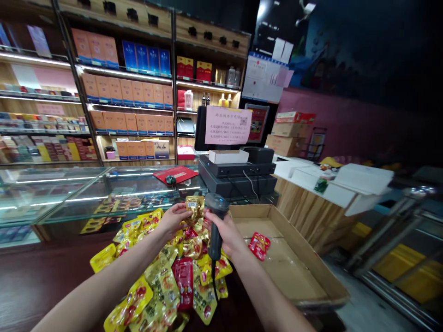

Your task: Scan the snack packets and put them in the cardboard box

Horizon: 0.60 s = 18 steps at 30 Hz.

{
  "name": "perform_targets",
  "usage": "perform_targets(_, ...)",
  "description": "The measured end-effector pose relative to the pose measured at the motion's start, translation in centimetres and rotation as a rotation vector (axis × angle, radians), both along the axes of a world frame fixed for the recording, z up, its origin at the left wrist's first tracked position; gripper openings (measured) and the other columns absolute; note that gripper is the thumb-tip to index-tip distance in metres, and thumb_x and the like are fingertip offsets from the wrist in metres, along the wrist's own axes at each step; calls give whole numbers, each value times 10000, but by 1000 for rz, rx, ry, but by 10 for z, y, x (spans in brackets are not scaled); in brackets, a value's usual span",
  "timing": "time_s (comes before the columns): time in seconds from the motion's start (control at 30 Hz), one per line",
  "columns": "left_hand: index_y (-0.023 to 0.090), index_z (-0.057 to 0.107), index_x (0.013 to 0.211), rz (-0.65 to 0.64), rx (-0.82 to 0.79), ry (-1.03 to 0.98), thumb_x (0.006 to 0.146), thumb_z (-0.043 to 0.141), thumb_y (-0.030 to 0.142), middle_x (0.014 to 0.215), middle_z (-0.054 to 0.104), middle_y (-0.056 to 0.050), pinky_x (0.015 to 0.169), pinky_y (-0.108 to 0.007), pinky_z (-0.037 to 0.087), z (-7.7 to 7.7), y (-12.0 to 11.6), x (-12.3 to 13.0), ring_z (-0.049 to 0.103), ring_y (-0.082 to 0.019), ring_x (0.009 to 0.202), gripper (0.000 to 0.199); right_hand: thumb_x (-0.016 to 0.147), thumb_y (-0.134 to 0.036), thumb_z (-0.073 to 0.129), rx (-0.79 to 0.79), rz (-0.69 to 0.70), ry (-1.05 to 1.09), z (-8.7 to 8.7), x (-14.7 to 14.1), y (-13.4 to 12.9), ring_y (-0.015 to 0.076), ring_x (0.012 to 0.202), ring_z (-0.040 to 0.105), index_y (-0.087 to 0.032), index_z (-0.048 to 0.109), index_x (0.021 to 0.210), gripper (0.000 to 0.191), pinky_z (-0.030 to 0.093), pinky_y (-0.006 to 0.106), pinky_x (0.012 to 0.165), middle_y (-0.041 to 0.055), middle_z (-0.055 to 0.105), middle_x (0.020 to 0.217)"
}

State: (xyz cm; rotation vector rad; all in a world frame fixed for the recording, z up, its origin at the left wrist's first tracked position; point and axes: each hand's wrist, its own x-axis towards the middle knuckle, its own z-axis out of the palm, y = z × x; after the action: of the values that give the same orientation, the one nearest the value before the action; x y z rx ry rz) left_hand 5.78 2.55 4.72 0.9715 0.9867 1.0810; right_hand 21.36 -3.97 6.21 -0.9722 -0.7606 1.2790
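Note:
My left hand [173, 220] pinches a gold snack packet [195, 213] by its left edge and holds it upright, a small white label near its top. My right hand [226, 230] grips a black barcode scanner [216, 240] by its handle. The scanner's head is close beside the gold packet, and its cable hangs down from the handle. Beneath both hands a loose heap of snack packets [162, 276], yellow, gold and red, lies on the dark counter [65, 267]. One red packet [259, 246] sits inside the open cardboard box [308, 272] to the right.
Ahead stands a glass display case [131, 184] with a red folder [176, 174] on top. A monitor [200, 129] bearing a pink sign rises behind a black cash drawer [237, 184]. Shelves [129, 108] of boxed goods line the back wall. At right is a metal railing [384, 240].

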Motion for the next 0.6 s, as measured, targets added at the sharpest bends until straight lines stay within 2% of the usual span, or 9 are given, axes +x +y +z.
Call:
perform_targets(0.13, 190, 627, 983, 49, -31, 3, 537, 825, 212, 898, 696, -45, 575, -242, 466, -14, 18, 7, 634, -130, 638, 488, 567, -324, 772, 35, 59, -117, -7, -4, 3, 123, 646, 613, -144, 644, 766, 298, 485, 235, 596, 13, 671, 745)
perform_targets(0.27, 177, 648, 996, 67, -39, 17, 541, 822, 214, 880, 699, -47, 545, -221, 460, -29, 26, 12, 623, -117, 615, 488, 578, -372, 756, -34, 151, -143, -18, -12, -1, 124, 530, 588, -165, 588, 758, 321, 448, 233, 469, -23, 618, 648)
perform_targets(0.43, 155, 648, 995, 29, -27, 15, 566, 791, 174, 919, 703, -75, 510, -207, 456, -33, 21, 13, 619, -116, 605, 453, 618, -384, 727, -89, 147, -239, -29, -18, -2, 97, 413, 492, -179, 560, 754, 297, 373, 207, 405, -68, 512, 466)
perform_targets(0.6, 154, 646, 942, 1, -54, 0, 555, 786, 148, 964, 703, -87, 448, -181, 421, -41, 4, 12, 618, -120, 599, 412, 627, -395, 716, -111, 179, -262, -42, -22, -12, 91, 397, 459, -183, 542, 761, 306, 363, 216, 408, -72, 508, 460)
